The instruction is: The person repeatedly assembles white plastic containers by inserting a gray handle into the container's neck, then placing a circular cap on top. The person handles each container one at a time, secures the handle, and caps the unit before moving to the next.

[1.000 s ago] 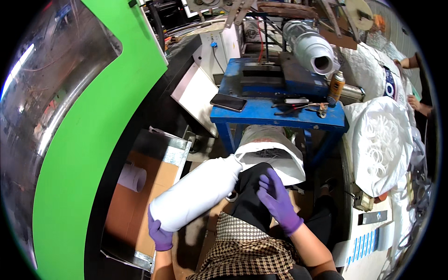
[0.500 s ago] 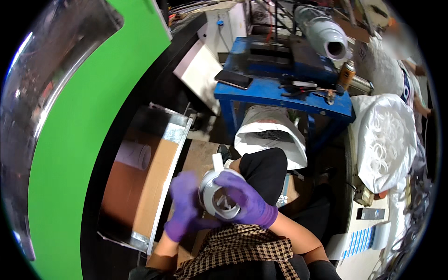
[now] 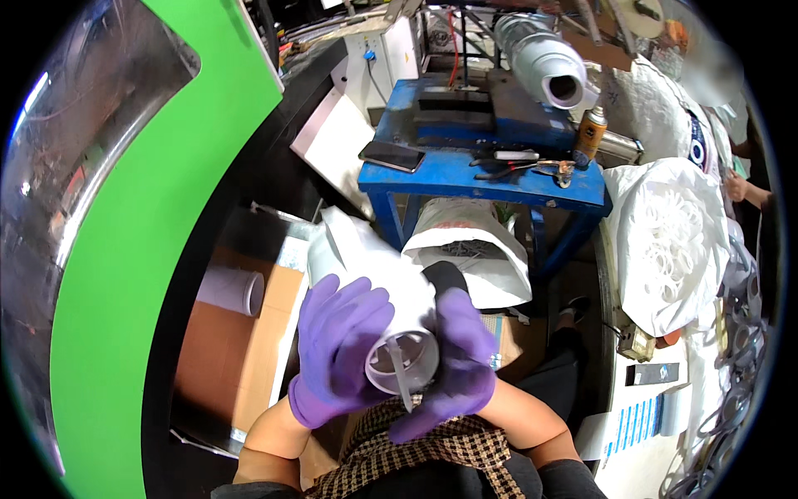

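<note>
- Right hand [image 3: 461,358]: blurred; its grip cannot be told.
- White container [image 3: 374,254]: far end blurred, sides near its mouth hidden by the hands.
- Co-worker's hand [image 3: 736,186]: arm cut off by the dark rim.
- White sack [image 3: 507,283] under the surface [image 3: 532,185]: contents too dark to identify.

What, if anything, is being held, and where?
A white hollow container is between the left hand and right hand, beside its open near end; whether either grips cannot be told.
</note>
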`<control>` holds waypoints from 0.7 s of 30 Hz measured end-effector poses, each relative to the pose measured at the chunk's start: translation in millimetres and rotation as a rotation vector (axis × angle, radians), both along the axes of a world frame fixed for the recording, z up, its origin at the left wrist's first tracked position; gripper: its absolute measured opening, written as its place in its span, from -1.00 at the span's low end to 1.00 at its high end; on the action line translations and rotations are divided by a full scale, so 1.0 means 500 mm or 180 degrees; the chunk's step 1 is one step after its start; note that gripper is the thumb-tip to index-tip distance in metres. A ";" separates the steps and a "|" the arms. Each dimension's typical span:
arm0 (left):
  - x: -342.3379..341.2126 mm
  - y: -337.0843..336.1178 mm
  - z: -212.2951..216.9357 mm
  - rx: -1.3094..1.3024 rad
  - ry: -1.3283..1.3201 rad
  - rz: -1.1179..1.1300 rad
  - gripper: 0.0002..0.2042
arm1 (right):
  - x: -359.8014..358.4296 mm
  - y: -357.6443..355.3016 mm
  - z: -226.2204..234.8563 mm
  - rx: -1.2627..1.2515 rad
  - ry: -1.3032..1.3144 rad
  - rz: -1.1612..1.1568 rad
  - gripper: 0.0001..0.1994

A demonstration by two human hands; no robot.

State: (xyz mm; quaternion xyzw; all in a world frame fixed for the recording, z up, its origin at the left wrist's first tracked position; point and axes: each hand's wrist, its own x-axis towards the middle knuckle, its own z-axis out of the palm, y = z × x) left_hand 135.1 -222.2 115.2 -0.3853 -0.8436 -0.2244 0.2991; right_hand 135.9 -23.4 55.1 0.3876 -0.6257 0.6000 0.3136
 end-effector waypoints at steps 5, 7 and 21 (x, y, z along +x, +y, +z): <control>-0.041 0.068 0.063 0.0020 0.0463 -0.0540 -0.40 | 0.094 0.096 0.066 0.1417 0.0685 -0.1129 -0.69; -0.052 0.120 0.044 -0.0100 0.0298 -0.0755 -0.45 | 0.113 0.095 0.006 0.1353 0.0445 -0.1531 -0.67; -0.037 0.291 -0.425 0.0424 -0.0810 -0.1216 -0.27 | 0.182 0.182 -0.309 0.2949 -0.2189 -0.2356 -0.58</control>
